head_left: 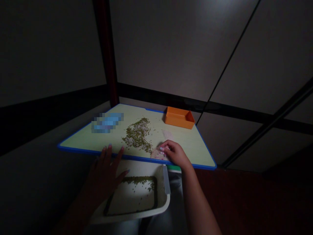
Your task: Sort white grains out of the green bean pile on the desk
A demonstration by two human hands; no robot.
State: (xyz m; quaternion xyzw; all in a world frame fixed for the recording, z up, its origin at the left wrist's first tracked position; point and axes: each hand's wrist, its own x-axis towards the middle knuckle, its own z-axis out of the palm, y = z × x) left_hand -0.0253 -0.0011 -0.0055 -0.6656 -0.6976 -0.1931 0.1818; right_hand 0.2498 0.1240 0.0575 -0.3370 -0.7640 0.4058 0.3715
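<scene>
A pile of small green beans point(138, 134) lies spread on a pale table with a blue rim point(85, 150). My right hand point(174, 152) rests on the table's near edge beside the pile, fingers curled over a pinkish patch of something I cannot make out. My left hand point(107, 169) hangs just below the table's front edge, fingers spread, touching the rim of a white tray point(166, 199) on my lap. Several green beans point(140, 181) lie along the tray's far side.
An orange box point(179, 117) stands at the table's far right corner. A blurred blue object point(107, 122) lies at the table's left. Pale walls and a dark post stand behind; the room is dim.
</scene>
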